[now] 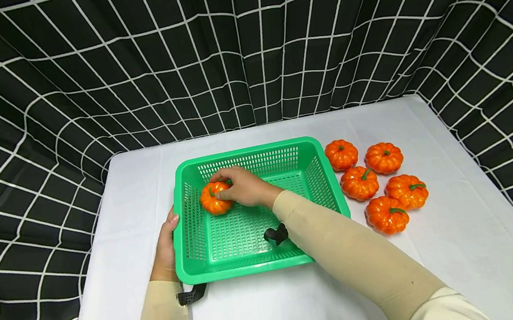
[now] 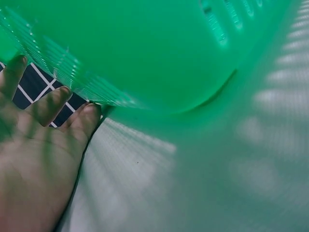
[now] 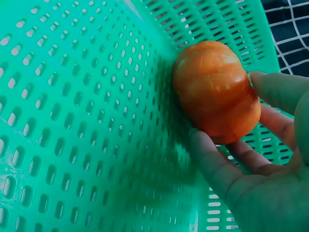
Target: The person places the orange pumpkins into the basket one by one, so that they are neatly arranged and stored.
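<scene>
A green plastic basket (image 1: 245, 273) with slotted walls stands on the white table. Inside it, by the left wall, is a small orange pumpkin (image 1: 214, 203) with a green stem. My right hand (image 1: 245, 186) reaches in from the right and holds this pumpkin, thumb on one side and fingers on the other. The right wrist view shows the fingertips around the glossy pumpkin (image 3: 215, 92), close to the slotted basket surface (image 3: 96, 121). My left hand (image 1: 166, 247) rests against the basket's outer left side. In the left wrist view its fingers (image 2: 50, 104) are extended along the basket wall.
To the right of the basket lies a group of several similar pumpkins (image 1: 388, 215), the nearest close to its right rim. White cloth (image 1: 465, 242) covers the table. Black curtains (image 1: 244, 50) with a white grid surround the back and sides.
</scene>
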Demonstrator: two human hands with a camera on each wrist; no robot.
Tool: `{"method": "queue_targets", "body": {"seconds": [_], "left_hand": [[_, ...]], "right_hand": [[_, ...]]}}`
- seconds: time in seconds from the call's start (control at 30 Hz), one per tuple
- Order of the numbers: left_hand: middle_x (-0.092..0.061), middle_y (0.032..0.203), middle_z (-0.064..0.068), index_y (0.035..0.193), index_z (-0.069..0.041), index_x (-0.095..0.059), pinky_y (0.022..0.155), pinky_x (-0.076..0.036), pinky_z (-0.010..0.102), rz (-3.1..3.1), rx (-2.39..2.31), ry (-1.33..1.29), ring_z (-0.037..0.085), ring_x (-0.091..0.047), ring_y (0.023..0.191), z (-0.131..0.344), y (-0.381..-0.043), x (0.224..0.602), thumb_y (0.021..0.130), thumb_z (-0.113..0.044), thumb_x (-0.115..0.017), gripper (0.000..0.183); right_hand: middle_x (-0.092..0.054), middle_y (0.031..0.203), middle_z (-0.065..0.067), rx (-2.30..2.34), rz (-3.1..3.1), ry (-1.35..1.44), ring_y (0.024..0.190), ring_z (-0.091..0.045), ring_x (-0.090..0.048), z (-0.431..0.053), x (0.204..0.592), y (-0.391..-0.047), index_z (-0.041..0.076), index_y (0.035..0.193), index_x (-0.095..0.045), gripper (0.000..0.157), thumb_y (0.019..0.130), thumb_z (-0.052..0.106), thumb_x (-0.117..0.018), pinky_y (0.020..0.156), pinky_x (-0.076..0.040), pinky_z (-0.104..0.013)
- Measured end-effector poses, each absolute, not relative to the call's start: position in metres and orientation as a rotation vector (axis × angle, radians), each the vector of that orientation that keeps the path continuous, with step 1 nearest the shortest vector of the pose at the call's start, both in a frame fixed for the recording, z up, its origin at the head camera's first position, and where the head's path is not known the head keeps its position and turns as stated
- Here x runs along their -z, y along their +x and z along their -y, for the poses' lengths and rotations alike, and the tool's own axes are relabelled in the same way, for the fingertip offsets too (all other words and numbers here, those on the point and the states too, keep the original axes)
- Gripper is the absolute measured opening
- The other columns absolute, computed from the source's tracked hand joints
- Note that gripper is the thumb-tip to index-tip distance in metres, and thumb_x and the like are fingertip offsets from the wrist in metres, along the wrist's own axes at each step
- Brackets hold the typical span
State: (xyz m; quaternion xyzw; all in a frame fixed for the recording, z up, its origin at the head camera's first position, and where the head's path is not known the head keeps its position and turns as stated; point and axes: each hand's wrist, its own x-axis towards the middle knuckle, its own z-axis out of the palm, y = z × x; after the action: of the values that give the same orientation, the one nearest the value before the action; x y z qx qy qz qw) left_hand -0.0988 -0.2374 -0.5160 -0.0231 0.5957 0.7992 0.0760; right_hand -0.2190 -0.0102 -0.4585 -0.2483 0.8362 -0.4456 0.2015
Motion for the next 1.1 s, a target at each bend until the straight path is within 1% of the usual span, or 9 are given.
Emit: {"method": "queue_targets", "body": {"seconds": [0.13, 0.33, 0.63, 0.83, 1.0, 1.1], "left_hand": [[-0.019, 0.178, 0.006, 0.178, -0.031, -0.01, 0.113, -0.04, 0.036, -1.769, -2.398, -0.07, 0.029, -0.034, 0.148, 0.2377, -0.0995, 0.5166, 0.109, -0.042, -0.029, 0.072], [-0.022, 0.177, 0.004, 0.178, -0.031, -0.012, 0.114, -0.039, 0.037, -1.766, -2.401, -0.077, 0.029, -0.033, 0.149, 0.2383, -0.0994, 0.5175, 0.108, -0.041, -0.03, 0.073], [-0.022, 0.177, 0.004, 0.177, -0.034, -0.011, 0.114, -0.04, 0.04, -1.731, -2.407, -0.062, 0.031, -0.032, 0.15, 0.2391, -0.0989, 0.518, 0.108, -0.042, -0.03, 0.073], [-0.022, 0.177, 0.003, 0.177, -0.034, -0.011, 0.114, -0.039, 0.039, -1.758, -2.398, -0.077, 0.03, -0.032, 0.15, 0.2379, -0.0984, 0.5171, 0.107, -0.042, -0.029, 0.073], [-0.019, 0.178, 0.001, 0.177, -0.033, -0.011, 0.115, -0.036, 0.039, -1.778, -2.391, -0.083, 0.029, -0.029, 0.152, 0.2376, -0.0983, 0.5183, 0.107, -0.043, -0.03, 0.074], [-0.019, 0.179, 0.001, 0.177, -0.033, -0.01, 0.115, -0.037, 0.039, -1.785, -2.389, -0.08, 0.03, -0.029, 0.153, 0.238, -0.0989, 0.519, 0.107, -0.043, -0.029, 0.074]], "right_hand": [[-0.06, 0.14, -0.013, 1.223, -2.342, -0.67, 0.127, -0.028, -0.055, 0.0095, 0.4579, -0.2185, 0.009, 0.145, -0.067, 0.044, 0.102, 0.012, -0.076, 0.103, -0.048, -0.041], [-0.058, 0.141, -0.014, 1.196, -2.347, -0.653, 0.128, -0.029, -0.053, 0.0097, 0.4568, -0.2176, 0.011, 0.146, -0.066, 0.047, 0.1, 0.012, -0.078, 0.104, -0.048, -0.044], [-0.057, 0.147, -0.015, 1.231, -2.33, -0.643, 0.132, -0.031, -0.054, 0.0097, 0.4544, -0.2171, 0.009, 0.148, -0.063, 0.051, 0.1, 0.01, -0.079, 0.107, -0.048, -0.044], [-0.058, 0.147, -0.015, 1.241, -2.316, -0.648, 0.133, -0.031, -0.055, 0.0093, 0.4555, -0.2176, 0.008, 0.148, -0.063, 0.051, 0.1, 0.01, -0.08, 0.107, -0.048, -0.044], [-0.059, 0.148, -0.015, 1.245, -2.299, -0.656, 0.133, -0.031, -0.055, 0.0087, 0.4554, -0.2187, 0.007, 0.148, -0.063, 0.051, 0.1, 0.01, -0.08, 0.107, -0.048, -0.044], [-0.059, 0.148, -0.016, 1.248, -2.281, -0.653, 0.133, -0.032, -0.055, 0.0074, 0.4545, -0.2201, 0.007, 0.15, -0.062, 0.053, 0.1, 0.011, -0.08, 0.108, -0.048, -0.046]]}}
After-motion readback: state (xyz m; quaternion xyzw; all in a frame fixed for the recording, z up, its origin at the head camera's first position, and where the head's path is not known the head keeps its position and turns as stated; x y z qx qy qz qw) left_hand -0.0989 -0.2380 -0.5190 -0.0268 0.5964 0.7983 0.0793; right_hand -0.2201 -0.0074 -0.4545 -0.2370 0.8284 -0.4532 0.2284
